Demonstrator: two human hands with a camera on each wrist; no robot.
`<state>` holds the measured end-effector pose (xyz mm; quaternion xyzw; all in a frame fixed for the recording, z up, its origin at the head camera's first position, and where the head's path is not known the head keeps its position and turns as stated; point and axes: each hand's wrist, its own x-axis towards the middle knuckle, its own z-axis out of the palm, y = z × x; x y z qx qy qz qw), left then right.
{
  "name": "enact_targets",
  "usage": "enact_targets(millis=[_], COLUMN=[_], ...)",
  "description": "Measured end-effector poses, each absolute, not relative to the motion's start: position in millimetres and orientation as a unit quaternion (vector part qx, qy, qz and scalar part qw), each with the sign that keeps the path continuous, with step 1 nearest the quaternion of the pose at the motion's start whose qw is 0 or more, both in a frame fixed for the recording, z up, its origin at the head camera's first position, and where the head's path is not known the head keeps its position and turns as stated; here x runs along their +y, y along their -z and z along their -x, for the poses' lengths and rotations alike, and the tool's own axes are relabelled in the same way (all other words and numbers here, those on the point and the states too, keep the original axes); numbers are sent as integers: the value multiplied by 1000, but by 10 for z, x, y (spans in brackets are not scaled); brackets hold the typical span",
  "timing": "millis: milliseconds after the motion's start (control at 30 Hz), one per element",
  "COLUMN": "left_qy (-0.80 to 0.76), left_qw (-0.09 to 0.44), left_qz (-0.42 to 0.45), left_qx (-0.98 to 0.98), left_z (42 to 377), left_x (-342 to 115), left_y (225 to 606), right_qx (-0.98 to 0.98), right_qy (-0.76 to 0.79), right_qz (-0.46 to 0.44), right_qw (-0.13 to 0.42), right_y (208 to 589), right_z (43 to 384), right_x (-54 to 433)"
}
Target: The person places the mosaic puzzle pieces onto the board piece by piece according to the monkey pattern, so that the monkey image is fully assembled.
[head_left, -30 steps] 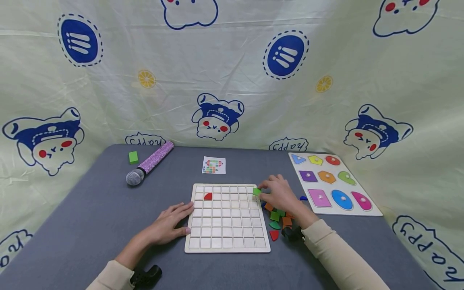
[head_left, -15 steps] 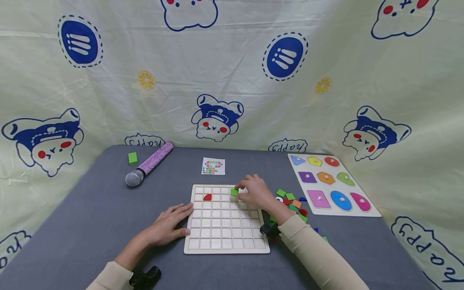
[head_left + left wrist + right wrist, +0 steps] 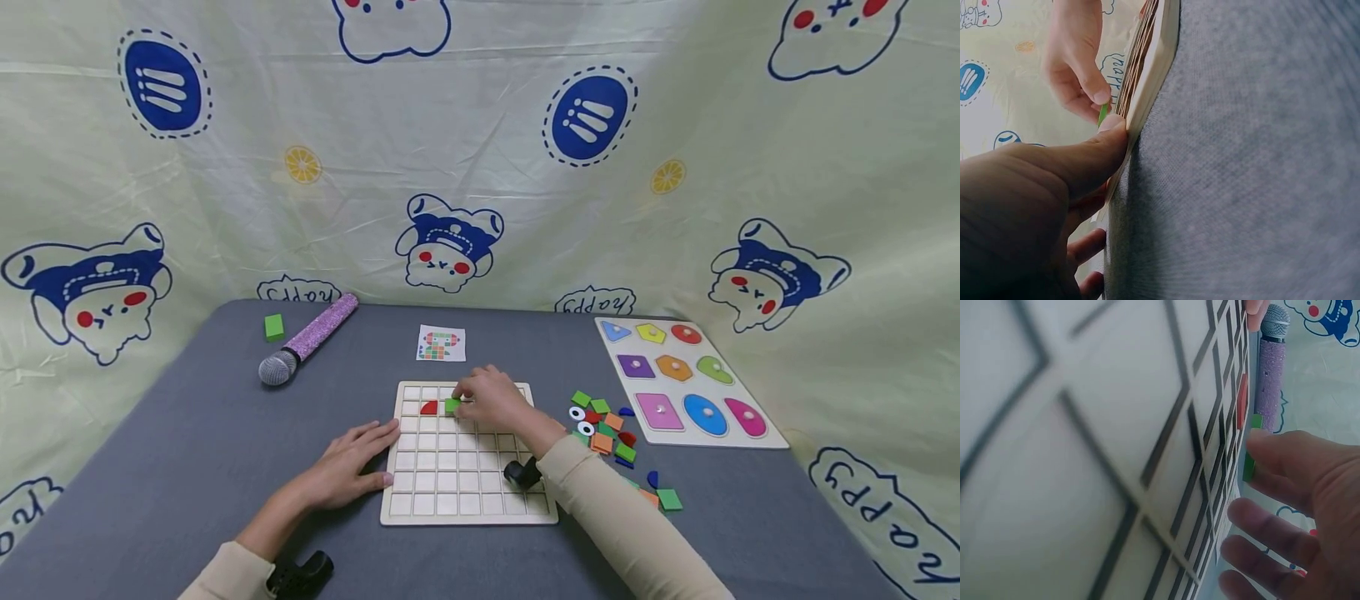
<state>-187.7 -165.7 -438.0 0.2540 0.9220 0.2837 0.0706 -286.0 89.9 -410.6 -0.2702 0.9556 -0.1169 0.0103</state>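
A pale wooden grid board (image 3: 468, 492) lies on the grey table. A red quarter-round piece (image 3: 429, 407) sits in its second row near the left. My right hand (image 3: 461, 400) pinches a green square tile (image 3: 452, 405) just right of the red piece, low over the board; I cannot tell whether it sits in a cell. In the right wrist view the green tile (image 3: 1249, 465) is under my fingertips, with the red piece (image 3: 1242, 400) beyond it. My left hand (image 3: 352, 458) lies flat at the board's left edge. Its thumb (image 3: 1107, 134) presses the board's rim (image 3: 1157, 62).
Loose coloured tiles (image 3: 607, 429) lie scattered right of the board. A shape puzzle tray (image 3: 772, 437) sits at the far right. A small pattern card (image 3: 441, 343) lies behind the board. A purple microphone (image 3: 307, 337) and a green block (image 3: 274, 327) lie at the back left.
My right hand carried the green tile leftward from the board's right edge to beside the red piece. The left hand stayed put.
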Motion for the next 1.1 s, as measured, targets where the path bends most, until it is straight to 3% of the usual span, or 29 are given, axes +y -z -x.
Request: enact_targets(millis=[300, 1100], left_qy=[-285, -282], left_qw=[67, 68], left_qz=[-253, -254], left_qx=[922, 923], left_z=[1870, 1869], left_x=[-1660, -1660], left_y=[4366, 4347], right_qx=[956, 955], right_qy=[121, 139], right_qz=[265, 259], right_qw=[32, 30], right_y=[4140, 4157], right_z=[2895, 2860], right_x=[823, 874])
